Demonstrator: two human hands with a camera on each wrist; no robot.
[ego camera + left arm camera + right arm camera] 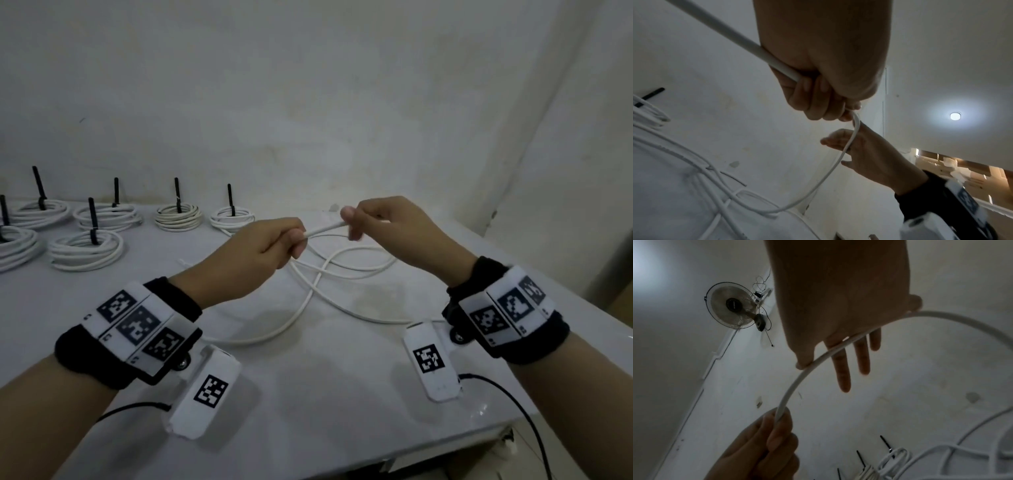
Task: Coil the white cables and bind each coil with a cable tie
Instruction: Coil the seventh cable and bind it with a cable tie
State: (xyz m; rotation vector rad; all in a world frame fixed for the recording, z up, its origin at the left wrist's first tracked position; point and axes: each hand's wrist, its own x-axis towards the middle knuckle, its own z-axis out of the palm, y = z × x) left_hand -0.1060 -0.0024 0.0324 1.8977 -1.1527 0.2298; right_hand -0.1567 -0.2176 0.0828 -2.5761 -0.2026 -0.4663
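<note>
A loose white cable (325, 229) stretches between my two hands above the grey table (308, 383). My left hand (294, 240) grips it in curled fingers; from the left wrist, the cable (719, 31) enters the fist (818, 100) and leaves at the fingertips. My right hand (351, 224) pinches the cable just to the right. The right wrist view shows the cable (797, 382) crossing that hand (838, 345) under the thumb, the other fingers straight. The rest of the cable lies in loose crossing loops (342, 270) on the table below both hands.
Several coiled white cables bound with upright black ties (89, 250) (177, 216) (233, 217) stand in rows at the back left. A pale wall rises right behind them. The table's right edge (582, 305) runs diagonally near my right wrist.
</note>
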